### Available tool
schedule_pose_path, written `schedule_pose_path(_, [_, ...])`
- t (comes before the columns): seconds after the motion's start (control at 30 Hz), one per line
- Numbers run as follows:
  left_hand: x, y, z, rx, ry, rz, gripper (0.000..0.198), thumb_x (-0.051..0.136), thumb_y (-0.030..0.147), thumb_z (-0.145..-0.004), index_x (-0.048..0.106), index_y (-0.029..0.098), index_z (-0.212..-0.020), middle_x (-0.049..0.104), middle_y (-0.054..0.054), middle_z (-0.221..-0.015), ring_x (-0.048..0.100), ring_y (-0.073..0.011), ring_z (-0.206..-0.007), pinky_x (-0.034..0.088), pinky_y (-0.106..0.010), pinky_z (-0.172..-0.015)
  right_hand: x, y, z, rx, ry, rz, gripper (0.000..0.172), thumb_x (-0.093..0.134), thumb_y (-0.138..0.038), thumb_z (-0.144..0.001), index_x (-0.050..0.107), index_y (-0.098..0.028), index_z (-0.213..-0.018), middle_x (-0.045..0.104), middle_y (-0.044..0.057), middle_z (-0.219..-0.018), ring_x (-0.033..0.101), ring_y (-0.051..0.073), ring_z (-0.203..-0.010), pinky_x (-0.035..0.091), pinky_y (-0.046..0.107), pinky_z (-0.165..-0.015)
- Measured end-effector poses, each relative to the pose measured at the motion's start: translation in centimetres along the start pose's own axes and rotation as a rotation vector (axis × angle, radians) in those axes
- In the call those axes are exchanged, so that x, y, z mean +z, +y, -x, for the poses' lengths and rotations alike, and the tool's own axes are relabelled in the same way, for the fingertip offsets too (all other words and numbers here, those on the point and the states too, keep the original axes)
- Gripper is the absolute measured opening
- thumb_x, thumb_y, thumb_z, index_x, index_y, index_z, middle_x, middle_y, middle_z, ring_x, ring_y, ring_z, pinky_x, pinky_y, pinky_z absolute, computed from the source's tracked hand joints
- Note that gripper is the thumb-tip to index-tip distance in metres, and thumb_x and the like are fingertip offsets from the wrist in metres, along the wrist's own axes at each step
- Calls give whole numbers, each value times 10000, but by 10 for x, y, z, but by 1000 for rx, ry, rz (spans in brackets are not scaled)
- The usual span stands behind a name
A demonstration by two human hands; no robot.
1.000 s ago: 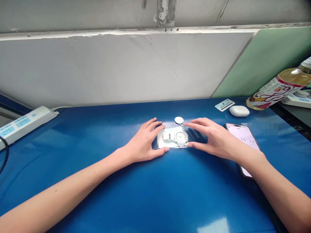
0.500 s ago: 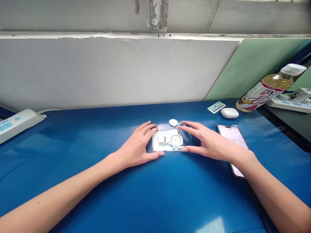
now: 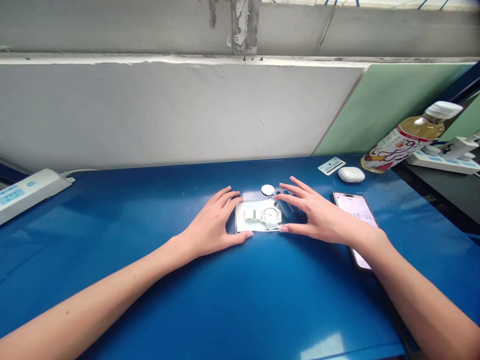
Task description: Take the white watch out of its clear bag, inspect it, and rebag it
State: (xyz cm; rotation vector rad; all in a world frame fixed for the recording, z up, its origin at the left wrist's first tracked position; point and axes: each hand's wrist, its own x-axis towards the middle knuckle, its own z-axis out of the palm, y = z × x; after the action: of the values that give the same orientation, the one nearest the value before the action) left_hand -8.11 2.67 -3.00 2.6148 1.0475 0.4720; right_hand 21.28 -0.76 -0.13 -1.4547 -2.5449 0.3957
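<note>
A white wristwatch [image 3: 270,216] lies inside a flat clear plastic pouch [image 3: 241,225] on the blue tabletop. At the pouch's left edge is my left hand [image 3: 212,224], fingers stretched out, with its thumb along the lower edge. My right hand [image 3: 315,212] is at the right edge, fingers spread and the thumb tip by the lower corner. Both hands seem to touch the pouch's edges or lie just beside them, without gripping. Just above the pouch is a round white disc [image 3: 267,190] with a small ring at its lower side.
A phone [image 3: 354,204] showing a timer lies partly under my right forearm. Farther back are a card [image 3: 331,166], a white earbud case [image 3: 351,174] and a drink bottle [image 3: 403,140]. White power strips [image 3: 37,192] are at the far left and right. A wall [image 3: 150,115] borders the table's back.
My right hand's fingers have lifted and spread a little more. My left hand and the pouch stay nearly in place. The view has shifted slightly.
</note>
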Motion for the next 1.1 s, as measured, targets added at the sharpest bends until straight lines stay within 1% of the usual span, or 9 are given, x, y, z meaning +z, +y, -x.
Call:
schedule_pose_path(0.3, [0,0,-1,14,-2,6,793,722,627,-774,523,145,-1372,489,-203,-1469,318,-421,-1450,366,-600,-1141,5,3,1,-17,3,-15,676,611,-592,-870,511,-216,-1423,403,154,-1577,194,390,-1508,368,611,-1130])
schedule_pose_path(0.43, [-1,0,0,17,-13,-12,705,650,600,-859,516,175,-1405,480,-178,-1487,306,-409,-1458,356,-601,-1146,4,2,3,-52,66,1,713,661,-550,-849,487,-221,-1457,212,176,-1653,158,411,-1510,343,624,-1133])
schedule_pose_path(0.5, [0,-2,1,29,-21,-11,628,576,559,-929,508,178,-1423,475,-168,-1500,297,-396,-1465,345,-596,-1153,3,1,3,-101,95,-10,769,725,-502,-809,457,-240,-1480,172,158,-1667,204,403,-1503,358,600,-1134])
schedule_pose_path(0.57, [-1,-3,1,35,-33,-2,558,499,513,-985,504,180,-1432,476,-155,-1506,285,-378,-1474,342,-587,-1158,3,1,1,-164,103,-23,674,730,-400,-825,498,-274,-1446,344,123,-1613,351,358,-1455,411,548,-1118])
schedule_pose_path(0.63, [-1,-5,2,37,-45,12,529,445,491,-1012,509,172,-1430,484,-151,-1502,277,-368,-1479,344,-579,-1160,3,0,-1,-222,108,-21,451,650,-303,-896,598,-287,-1344,576,90,-1439,511,302,-1340,465,494,-1077])
schedule_pose_path(0.7, [-2,-6,2,42,-50,33,518,414,483,-1024,529,158,-1410,495,-160,-1490,276,-366,-1479,341,-578,-1162,3,-2,-3,-251,135,-18,320,552,-258,-955,661,-273,-1256,690,81,-1264,608,271,-1211,503,461,-1022])
schedule_pose_path(0.83, [-1,-5,2,72,11,97,494,528,485,-981,544,185,-1372,531,-162,-1445,340,-360,-1452,362,-569,-1153,-1,-9,-4,-174,261,-121,284,477,-276,-991,693,-251,-1175,716,90,-1176,680,246,-1056,554,405,-911])
schedule_pose_path(1.0, [2,-1,4,38,161,171,858,691,331,-900,154,287,-1568,487,-136,-1480,478,-297,-1370,410,-528,-1132,-1,-12,-4,23,392,-337,188,543,-327,-964,654,-232,-1082,753,57,-996,719,222,-890,575,361,-811])
schedule_pose_path(1.1, [2,-1,5,73,171,185,886,703,295,-886,133,306,-1566,482,-123,-1478,483,-288,-1366,413,-509,-1135,3,-11,-5,109,360,-433,191,573,-342,-943,608,-242,-1102,760,35,-925,726,210,-829,578,338,-751])
